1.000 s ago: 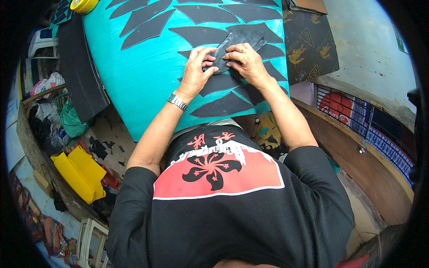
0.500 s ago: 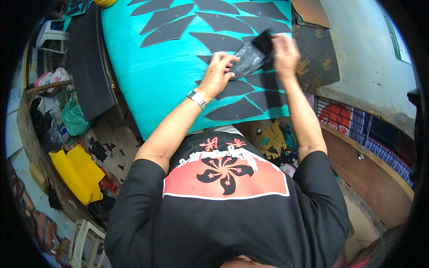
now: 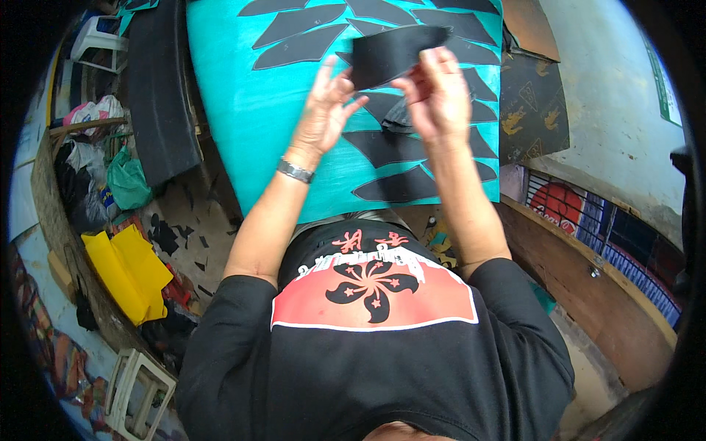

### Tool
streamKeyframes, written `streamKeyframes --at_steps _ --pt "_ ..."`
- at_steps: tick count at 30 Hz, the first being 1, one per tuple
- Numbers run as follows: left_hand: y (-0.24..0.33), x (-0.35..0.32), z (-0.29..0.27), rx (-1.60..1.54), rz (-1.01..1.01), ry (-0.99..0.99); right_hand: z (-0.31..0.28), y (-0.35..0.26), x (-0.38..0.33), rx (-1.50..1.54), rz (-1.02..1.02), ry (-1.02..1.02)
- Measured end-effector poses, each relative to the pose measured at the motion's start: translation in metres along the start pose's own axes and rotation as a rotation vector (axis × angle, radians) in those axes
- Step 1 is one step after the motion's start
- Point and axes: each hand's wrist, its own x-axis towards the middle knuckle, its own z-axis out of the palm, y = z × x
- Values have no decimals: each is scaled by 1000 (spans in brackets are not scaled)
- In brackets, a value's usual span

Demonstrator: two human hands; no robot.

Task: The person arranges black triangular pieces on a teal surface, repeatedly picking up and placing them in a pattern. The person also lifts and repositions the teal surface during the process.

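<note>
Right hand (image 3: pixel 443 103) pinches a black panel (image 3: pixel 390 55), left hand (image 3: pixel 322 110) is spread, red lettering (image 3: pixel 348 241) marks the shirt (image 3: pixel 412 375).

Right of the table (image 3: pixel 243 140) stands a pale wall (image 3: pixel 610 81); left, a white seat (image 3: pixel 98 42) and scrap-littered floor (image 3: pixel 212 257).

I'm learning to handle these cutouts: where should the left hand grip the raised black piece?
The raised black piece is probably best gripped by its broad left edge, from the left; the right hand pinches near the tapering right end.
</note>
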Motion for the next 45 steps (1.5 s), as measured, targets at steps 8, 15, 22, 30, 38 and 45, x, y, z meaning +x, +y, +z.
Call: streamKeyframes --at_steps 8,15,22,30,38,45 --pt "57 0 -85 542 44 357 -7 86 25 -140 245 -128" --pt "70 13 -113 1080 147 468 -18 117 59 -662 177 94" --pt "70 17 -108 1342 165 618 -22 130 64 -1127 -5 108" --pt "66 21 -105 1411 166 686 -20 132 67 -1276 -54 97" --pt "65 19 -98 1515 178 684 -10 122 62 -1509 -56 93" --pt "69 20 -91 1592 149 656 -1 109 73 -1691 71 35"
